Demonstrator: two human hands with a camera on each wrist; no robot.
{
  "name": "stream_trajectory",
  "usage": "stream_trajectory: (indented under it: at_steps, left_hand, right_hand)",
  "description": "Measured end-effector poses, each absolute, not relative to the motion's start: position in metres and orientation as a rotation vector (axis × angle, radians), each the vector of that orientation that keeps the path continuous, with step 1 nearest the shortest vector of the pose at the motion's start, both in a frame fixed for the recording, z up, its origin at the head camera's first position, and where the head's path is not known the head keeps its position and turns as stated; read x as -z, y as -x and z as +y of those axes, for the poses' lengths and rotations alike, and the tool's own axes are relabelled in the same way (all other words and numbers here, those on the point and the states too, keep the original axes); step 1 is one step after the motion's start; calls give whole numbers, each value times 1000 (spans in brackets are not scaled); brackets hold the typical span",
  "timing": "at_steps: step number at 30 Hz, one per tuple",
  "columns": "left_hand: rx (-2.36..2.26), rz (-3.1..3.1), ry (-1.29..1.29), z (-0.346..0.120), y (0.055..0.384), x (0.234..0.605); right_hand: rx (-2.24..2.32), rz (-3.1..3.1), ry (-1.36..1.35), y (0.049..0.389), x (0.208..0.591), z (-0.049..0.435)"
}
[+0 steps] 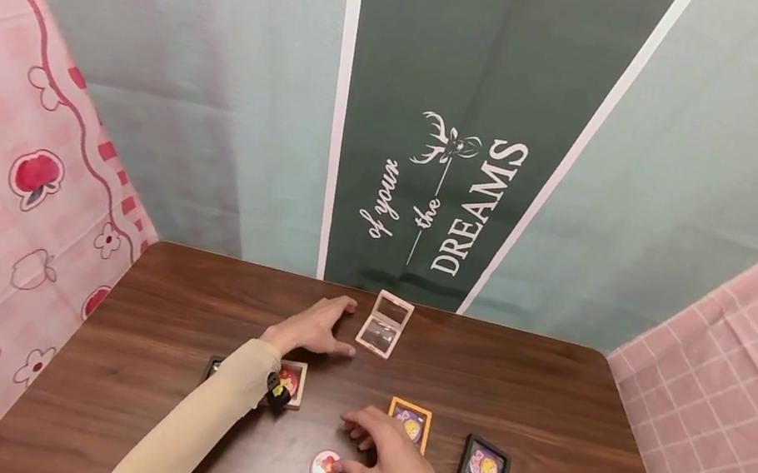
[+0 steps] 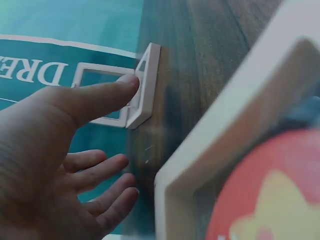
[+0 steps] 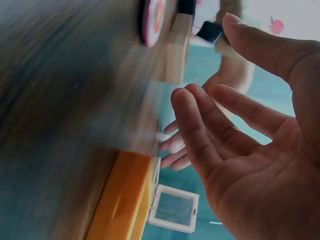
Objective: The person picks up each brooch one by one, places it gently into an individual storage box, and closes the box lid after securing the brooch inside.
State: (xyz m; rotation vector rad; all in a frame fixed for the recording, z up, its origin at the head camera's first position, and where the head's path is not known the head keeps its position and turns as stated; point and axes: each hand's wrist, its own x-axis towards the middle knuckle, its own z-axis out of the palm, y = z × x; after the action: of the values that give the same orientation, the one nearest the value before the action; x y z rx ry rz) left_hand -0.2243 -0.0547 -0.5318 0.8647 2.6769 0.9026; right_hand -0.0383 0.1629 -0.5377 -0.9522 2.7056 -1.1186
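My left hand (image 1: pixel 317 327) reaches across the table with thumb and fingers spread and nothing between them. Just right of its fingertips a pale pink hinged display frame (image 1: pixel 385 323) stands unfolded, its two windows see-through. In the left wrist view the thumb overlaps that frame (image 2: pixel 145 95). My right hand (image 1: pixel 395 463) hovers over the near part of the table, fingers loosely bent and holding nothing. Close by its thumb tip lies a round badge (image 1: pixel 324 470) with a red flower on white. The right wrist view shows the palm (image 3: pixel 250 160) bare and the badge (image 3: pixel 154 22) apart from it.
An orange frame (image 1: pixel 409 421) with a purple-and-yellow badge lies beyond my right hand, partly hidden. To the right is a black frame (image 1: pixel 484 468) with a similar badge. A beige frame (image 1: pixel 290 383) with a red badge and another black frame (image 1: pixel 213 365) lie partly under my left forearm.
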Motion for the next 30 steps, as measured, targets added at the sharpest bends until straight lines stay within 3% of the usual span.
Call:
stream_trajectory:
  at_steps: [14,30]
  left_hand:
    - [-1065,2535,-840,-21,251,545]
    - [-1111,2534,-849,-17,246,542]
  right_hand:
    - [889,2711,842,29,547,151]
    - [947,2733,908,33,551,151]
